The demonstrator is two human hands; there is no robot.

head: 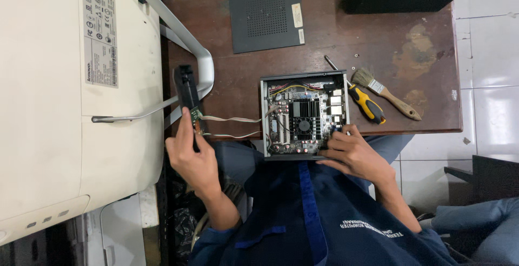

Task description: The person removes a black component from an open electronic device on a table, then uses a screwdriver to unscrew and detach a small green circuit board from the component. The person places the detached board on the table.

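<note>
A small open computer case [264, 115] with a green circuit board, black heatsink and fan lies at the near edge of the brown table [378, 33]. My right hand [351, 155] rests on the case's near right corner, fingers curled onto the board's edge. My left hand [190, 155] holds a long black front panel [186, 86] with a small green board at its lower end. Thin ribbon wires [232, 120] run from that panel to the case's left side.
A yellow-and-black screwdriver [363, 99] and a wooden-handled paintbrush [385, 93] lie right of the case. A dark perforated cover plate [265, 12] sits at the table's far side. A large cream-white monitor back with a grey stand [194, 55] fills the left.
</note>
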